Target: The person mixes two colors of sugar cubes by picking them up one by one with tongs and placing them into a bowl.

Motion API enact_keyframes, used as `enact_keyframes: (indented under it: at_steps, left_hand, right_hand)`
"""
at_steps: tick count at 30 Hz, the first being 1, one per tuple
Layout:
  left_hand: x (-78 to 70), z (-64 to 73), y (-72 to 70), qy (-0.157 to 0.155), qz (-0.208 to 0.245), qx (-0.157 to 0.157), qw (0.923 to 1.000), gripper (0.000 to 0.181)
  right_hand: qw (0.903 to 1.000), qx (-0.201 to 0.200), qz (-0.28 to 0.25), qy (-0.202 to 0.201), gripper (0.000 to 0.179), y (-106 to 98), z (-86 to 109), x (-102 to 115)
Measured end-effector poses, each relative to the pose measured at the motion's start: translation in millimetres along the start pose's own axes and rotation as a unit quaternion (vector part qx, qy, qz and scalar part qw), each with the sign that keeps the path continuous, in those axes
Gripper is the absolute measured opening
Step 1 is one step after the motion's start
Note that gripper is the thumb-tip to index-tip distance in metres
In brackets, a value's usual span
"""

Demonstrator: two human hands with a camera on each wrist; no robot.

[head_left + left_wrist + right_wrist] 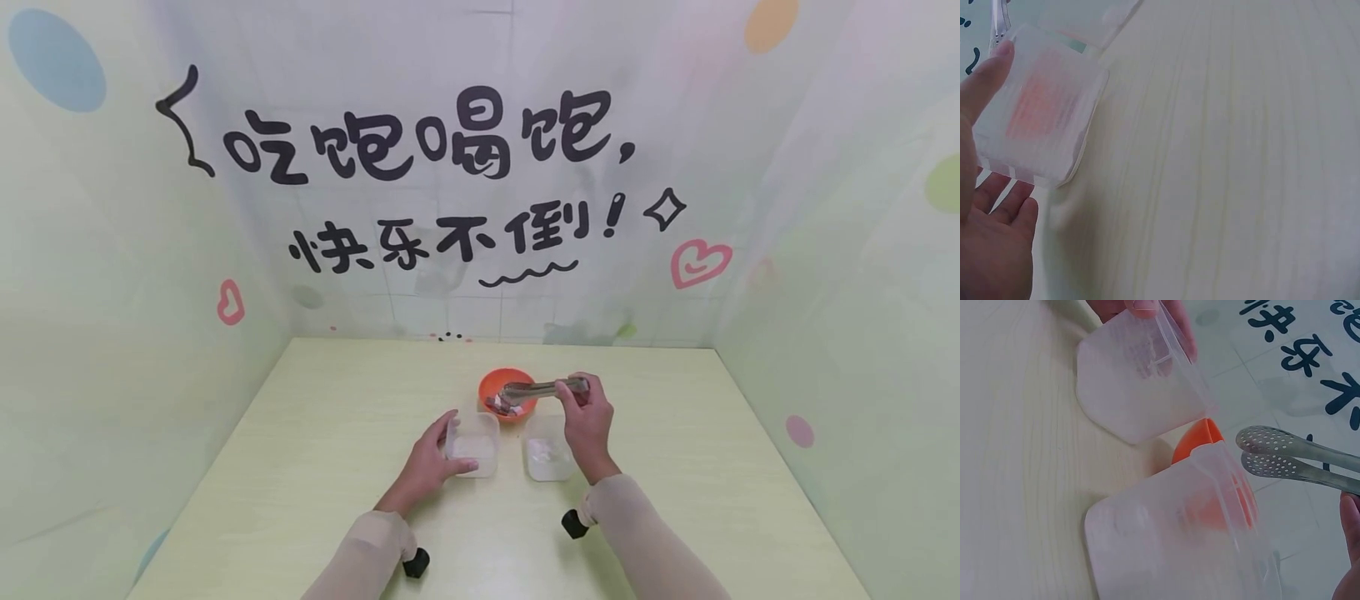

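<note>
My left hand (429, 465) grips a translucent plastic container (474, 458), thumb on the near side and fingers round the left. In the left wrist view, that container (1054, 144) sits between thumb and fingers. Above an orange bowl (493, 382), my right hand (590, 425) holds metal tongs (542, 389). The bowl contains small reddish-brown and white pieces (504, 407), partly hidden by the tongs. Seen from the right wrist, the perforated tong tips (1272, 442) are slightly apart, with nothing visible between them. Below my right hand stands a second translucent container (551, 472) with whitish pieces inside.
The pale wooden table (315, 433) carries the bowl behind the two containers. Patterned walls enclose it at the back and both sides, with black lettering (480, 133) on the back wall. The containers stand apart with a narrow gap.
</note>
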State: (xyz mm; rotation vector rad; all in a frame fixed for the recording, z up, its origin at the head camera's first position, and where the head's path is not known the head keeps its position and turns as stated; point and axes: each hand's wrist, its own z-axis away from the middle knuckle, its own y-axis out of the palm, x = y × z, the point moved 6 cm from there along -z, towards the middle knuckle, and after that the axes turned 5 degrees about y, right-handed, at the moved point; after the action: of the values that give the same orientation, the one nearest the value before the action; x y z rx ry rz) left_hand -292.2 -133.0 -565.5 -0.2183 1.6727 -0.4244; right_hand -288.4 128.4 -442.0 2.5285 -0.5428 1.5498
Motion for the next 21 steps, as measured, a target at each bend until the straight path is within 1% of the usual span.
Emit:
enact_keyframes:
  at_steps: [7, 14, 21]
  left_hand:
    - [0.1, 0.7, 0.5, -0.005, 0.001, -0.001, 1.0000, 0.097]
    - [0.2, 0.9, 0.3, -0.009, 0.002, 0.000, 1.0000, 0.098]
    - [-0.7, 1.2, -0.1, -0.011, 0.004, -0.001, 0.9999, 0.097]
  right_hand:
    - [1.0000, 0.005, -0.007, 0.000, 0.021, -3, 0.5, 1]
    - [0.9998, 0.015, 0.007, 0.010, 0.021, -13, -1.7, -2]
    - [0.9998, 0.006, 0.007, 0.015, 0.024, -25, -7.1, -39]
